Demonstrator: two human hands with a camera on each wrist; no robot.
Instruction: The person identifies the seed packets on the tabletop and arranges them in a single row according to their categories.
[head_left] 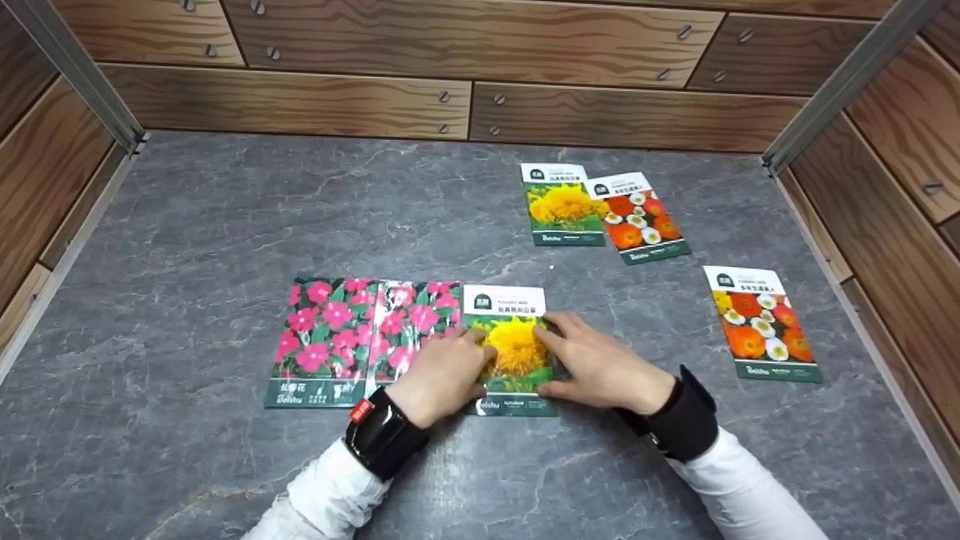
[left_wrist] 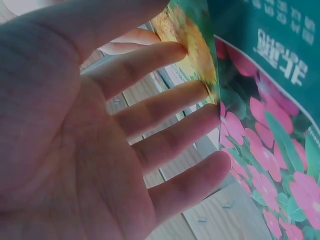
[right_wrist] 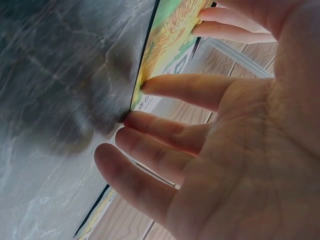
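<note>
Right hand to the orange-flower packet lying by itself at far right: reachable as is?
Likely yes. Only bare tabletop shows between the right hand and the orange-flower packet, and nothing covers it. The hand would first have to leave the front yellow-flower packet.

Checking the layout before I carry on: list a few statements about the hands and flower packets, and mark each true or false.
1. The left hand and right hand both touch the front yellow-flower packet. True.
2. That packet's white end points toward the person. False: it points away.
3. Two pink-flower packets lie left of it. True.
4. The rear yellow-flower packet lies by itself. False: an orange-flower packet lies immediately to its right.
5. The rightmost orange-flower packet lies apart from the other packets. True.
</note>
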